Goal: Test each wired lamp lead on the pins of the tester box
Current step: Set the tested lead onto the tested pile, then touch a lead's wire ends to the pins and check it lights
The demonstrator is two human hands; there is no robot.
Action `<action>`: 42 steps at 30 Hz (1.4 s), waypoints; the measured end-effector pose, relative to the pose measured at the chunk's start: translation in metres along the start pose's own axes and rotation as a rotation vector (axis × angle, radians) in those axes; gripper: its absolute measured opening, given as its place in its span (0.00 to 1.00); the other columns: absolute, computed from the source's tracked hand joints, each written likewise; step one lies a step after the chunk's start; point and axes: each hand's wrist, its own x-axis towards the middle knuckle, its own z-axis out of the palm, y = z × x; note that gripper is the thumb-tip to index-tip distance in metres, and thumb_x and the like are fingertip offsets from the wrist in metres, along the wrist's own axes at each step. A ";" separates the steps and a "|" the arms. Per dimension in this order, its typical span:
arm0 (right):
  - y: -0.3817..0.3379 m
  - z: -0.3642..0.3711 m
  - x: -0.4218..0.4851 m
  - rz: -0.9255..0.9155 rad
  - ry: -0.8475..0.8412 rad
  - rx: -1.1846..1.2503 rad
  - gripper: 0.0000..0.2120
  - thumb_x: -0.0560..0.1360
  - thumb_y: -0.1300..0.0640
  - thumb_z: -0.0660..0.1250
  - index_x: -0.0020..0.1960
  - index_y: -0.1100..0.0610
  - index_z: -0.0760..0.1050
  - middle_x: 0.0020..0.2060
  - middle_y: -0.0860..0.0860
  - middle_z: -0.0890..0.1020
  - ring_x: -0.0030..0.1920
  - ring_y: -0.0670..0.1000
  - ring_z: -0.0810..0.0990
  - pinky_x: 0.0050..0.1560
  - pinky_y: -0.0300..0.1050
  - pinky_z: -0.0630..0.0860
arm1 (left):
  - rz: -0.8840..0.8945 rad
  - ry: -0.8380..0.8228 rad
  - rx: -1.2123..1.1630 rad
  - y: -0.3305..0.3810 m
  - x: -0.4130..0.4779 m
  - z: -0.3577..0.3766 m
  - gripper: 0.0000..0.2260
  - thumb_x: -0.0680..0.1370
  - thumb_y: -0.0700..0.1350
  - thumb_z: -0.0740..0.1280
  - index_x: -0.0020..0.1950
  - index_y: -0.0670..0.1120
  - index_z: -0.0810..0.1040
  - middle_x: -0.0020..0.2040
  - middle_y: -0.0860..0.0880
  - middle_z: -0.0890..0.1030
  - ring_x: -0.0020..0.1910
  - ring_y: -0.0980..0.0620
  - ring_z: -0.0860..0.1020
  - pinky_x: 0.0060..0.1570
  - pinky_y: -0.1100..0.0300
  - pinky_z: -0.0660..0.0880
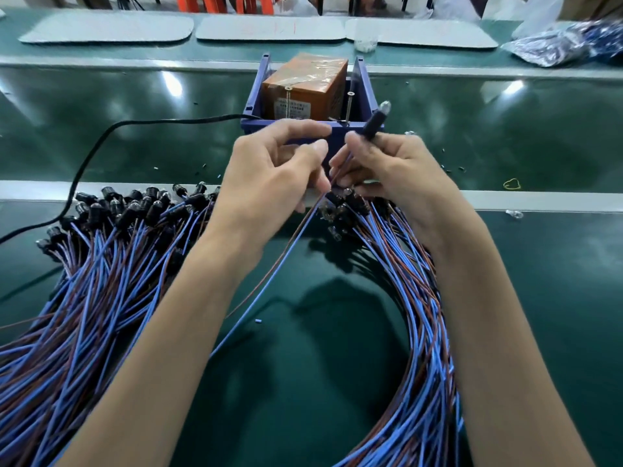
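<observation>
Near edge: green table [303, 382] with two heaps of lamp leads on it.
- Left heap [101, 264]: loose fan of blue and brown wires, black lamp ends at its far side.
- Right heap [414, 298]: curves in an arc under the right forearm, lamp ends bunched just below the hands.

One lead [269, 281] is out of the heaps. Its blue and brown wires run up between the forearms to the hands.
- Right hand [394, 166]: fingers curled round that lead's black lamp [375, 122], clear tip pointing up and far-right over the bin's near right corner.
- Left hand [269, 163]: fingers curled, thumb pressed to forefinger, tips close to the right hand's. Can't tell if the wire is in that pinch; it's hidden.

Just past the hands: blue bin [365, 89], open top.
- Inside it is an orange box [303, 89] wrapped in clear tape, filling most of the bin.
- White label [292, 109] on the box's near face, print too small to read.
- Two upright screw pins: left pin [287, 97] against the box face, right pin [349, 107] in the gap by the bin's right wall.
- The lamp sits just right of the right pin, apart from it.

Black cable [91, 153] leaves the bin's left side and runs left and near. Yellow rubber band [511, 184] lies on the table to the right.

Far: grey mats [108, 26] in a row, a small clear cup [365, 43], plastic bags [556, 45] at far right.
</observation>
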 end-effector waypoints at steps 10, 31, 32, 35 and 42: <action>-0.009 -0.008 0.001 -0.141 0.400 0.451 0.17 0.84 0.52 0.53 0.39 0.55 0.68 0.27 0.48 0.80 0.32 0.49 0.81 0.38 0.42 0.78 | -0.715 -0.177 -0.565 -0.007 -0.017 0.049 0.21 0.81 0.60 0.53 0.57 0.44 0.73 0.44 0.47 0.84 0.35 0.55 0.80 0.32 0.63 0.71; -0.001 -0.029 -0.005 0.071 0.183 0.017 0.06 0.73 0.52 0.72 0.40 0.54 0.84 0.36 0.47 0.84 0.26 0.40 0.69 0.24 0.29 0.62 | -0.267 -0.206 -0.123 -0.020 -0.007 0.036 0.10 0.81 0.44 0.61 0.44 0.46 0.81 0.26 0.56 0.78 0.24 0.63 0.70 0.28 0.73 0.69; -0.001 -0.026 -0.005 0.083 0.150 -0.002 0.06 0.73 0.52 0.72 0.40 0.53 0.84 0.38 0.48 0.85 0.27 0.40 0.71 0.26 0.30 0.64 | -0.282 -0.234 -0.111 -0.022 -0.007 0.034 0.10 0.81 0.45 0.62 0.44 0.45 0.81 0.26 0.55 0.78 0.23 0.63 0.70 0.28 0.73 0.69; -0.001 -0.019 -0.004 0.092 0.117 0.013 0.03 0.71 0.56 0.73 0.40 0.55 0.83 0.36 0.50 0.85 0.27 0.41 0.70 0.31 0.35 0.67 | -0.298 -0.268 -0.093 -0.025 -0.006 0.032 0.09 0.80 0.45 0.63 0.45 0.45 0.81 0.27 0.55 0.79 0.24 0.63 0.70 0.29 0.74 0.68; 0.000 -0.012 -0.003 0.105 0.119 -0.023 0.06 0.72 0.60 0.72 0.37 0.56 0.79 0.31 0.48 0.83 0.26 0.41 0.70 0.30 0.35 0.69 | -0.297 -0.257 -0.085 -0.027 -0.004 0.027 0.03 0.78 0.44 0.67 0.47 0.44 0.78 0.32 0.51 0.83 0.25 0.62 0.74 0.30 0.72 0.71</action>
